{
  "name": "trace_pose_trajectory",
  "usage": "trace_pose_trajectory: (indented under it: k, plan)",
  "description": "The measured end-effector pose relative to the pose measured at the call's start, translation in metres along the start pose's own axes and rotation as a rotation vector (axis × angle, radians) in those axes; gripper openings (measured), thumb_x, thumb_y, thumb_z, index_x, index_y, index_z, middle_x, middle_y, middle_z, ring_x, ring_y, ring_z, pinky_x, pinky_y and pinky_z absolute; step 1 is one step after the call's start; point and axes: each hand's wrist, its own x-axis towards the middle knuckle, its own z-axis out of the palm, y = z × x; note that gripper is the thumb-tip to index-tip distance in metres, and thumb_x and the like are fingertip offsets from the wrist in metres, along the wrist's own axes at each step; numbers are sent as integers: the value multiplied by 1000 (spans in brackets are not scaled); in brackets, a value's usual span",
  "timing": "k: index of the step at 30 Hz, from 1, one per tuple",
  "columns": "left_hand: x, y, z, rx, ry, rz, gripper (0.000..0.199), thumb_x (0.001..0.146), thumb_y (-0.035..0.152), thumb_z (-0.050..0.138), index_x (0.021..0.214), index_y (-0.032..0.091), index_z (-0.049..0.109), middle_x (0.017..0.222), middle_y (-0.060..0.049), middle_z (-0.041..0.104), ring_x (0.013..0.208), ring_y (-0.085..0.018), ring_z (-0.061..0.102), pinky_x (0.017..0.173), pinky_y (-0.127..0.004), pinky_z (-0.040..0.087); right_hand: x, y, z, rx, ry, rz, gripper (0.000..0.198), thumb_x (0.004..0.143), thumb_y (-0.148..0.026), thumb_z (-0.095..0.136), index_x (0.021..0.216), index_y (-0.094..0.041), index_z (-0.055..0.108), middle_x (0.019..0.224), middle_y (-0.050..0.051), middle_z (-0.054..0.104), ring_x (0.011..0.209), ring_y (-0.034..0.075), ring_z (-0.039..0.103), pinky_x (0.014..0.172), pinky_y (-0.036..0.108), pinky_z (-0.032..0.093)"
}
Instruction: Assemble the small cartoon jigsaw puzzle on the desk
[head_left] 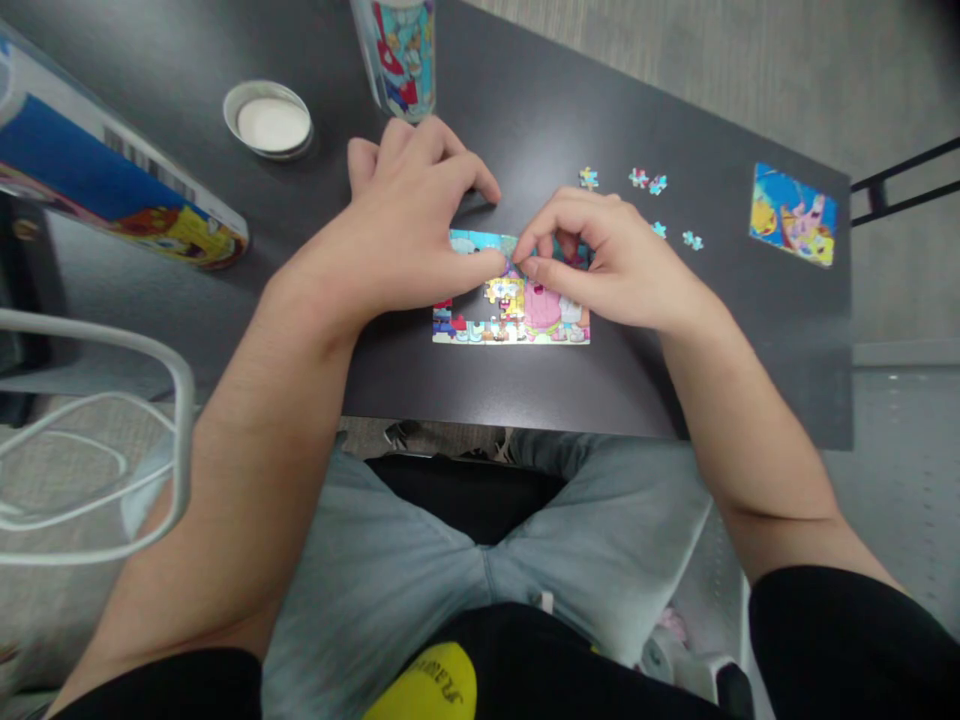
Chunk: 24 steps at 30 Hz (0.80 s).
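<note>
A partly assembled cartoon jigsaw puzzle (555, 312) lies on the dark table near its front edge, with a gap showing table on its left side. My left hand (412, 215) spreads over the puzzle's left part, fingers apart, its thumb resting on the upper middle. Against that thumb tip, my right hand (600, 255) has thumb and index finger pinched on a small puzzle piece (512, 268) at the puzzle's upper middle. The fingers mostly cover this piece, and the hands hide part of the top rows.
Loose puzzle pieces (639, 178) lie beyond my right hand. A picture card (793, 215) sits at the table's right end. A printed can (406, 60), a round lid (268, 120) and a larger cylinder (127, 170) are at the left. A white cable (184, 420) loops at lower left.
</note>
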Motion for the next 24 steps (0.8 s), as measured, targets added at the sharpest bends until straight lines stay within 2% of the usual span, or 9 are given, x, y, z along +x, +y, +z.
trace_pose_trajectory:
  k: [1, 4, 6, 11, 14, 21, 24]
  plan:
    - [-1, 2, 0, -5, -7, 4, 85, 101, 79, 61, 167, 30, 83, 179, -11, 65, 163, -47, 50, 139, -75, 35, 0, 2, -3, -5, 25, -6, 19, 114, -50, 92, 113, -31, 93, 103, 8, 81, 98, 31, 68, 99, 51, 56]
    - [-3, 4, -1, -66, -26, 27, 88, 85, 86, 69, 166, 52, 84, 174, -6, 73, 169, -55, 46, 140, -79, 35, -1, 10, -9, 0, 106, -42, 11, 113, -40, 92, 112, -29, 92, 99, 7, 81, 92, 29, 64, 92, 50, 53]
    - [-3, 4, 0, -91, -34, 43, 91, 82, 89, 72, 167, 58, 83, 167, -6, 77, 171, -59, 44, 140, -83, 32, -2, 15, -13, 11, 132, -61, 9, 112, -39, 92, 110, -30, 92, 97, 7, 81, 90, 29, 64, 89, 50, 53]
    - [-1, 1, 3, -69, -45, 61, 96, 82, 92, 74, 170, 54, 82, 174, -6, 74, 171, -59, 45, 141, -82, 33, -2, 25, -21, -22, 204, -11, 19, 114, -51, 96, 110, -33, 94, 104, 9, 85, 90, 29, 65, 90, 51, 55]
    - [-1, -1, 5, -76, -50, 68, 94, 84, 91, 76, 171, 55, 82, 172, -7, 76, 172, -59, 45, 141, -82, 33, -1, 32, -25, -45, 237, 5, 24, 112, -56, 99, 108, -32, 94, 103, 9, 86, 88, 28, 64, 90, 51, 55]
    - [0, -3, 4, -99, -67, 75, 93, 85, 91, 83, 169, 50, 81, 176, -10, 71, 172, -60, 42, 142, -78, 32, 0, 49, -32, -31, 311, -2, 14, 105, -41, 101, 108, -29, 95, 99, 7, 83, 84, 24, 61, 86, 48, 49]
    - [-2, -1, 2, -90, -98, 84, 101, 90, 92, 82, 175, 38, 78, 182, -15, 65, 172, -60, 42, 142, -75, 31, 1, 60, -38, -12, 351, 11, 22, 104, -48, 104, 108, -29, 93, 96, 6, 81, 81, 23, 57, 82, 46, 45]
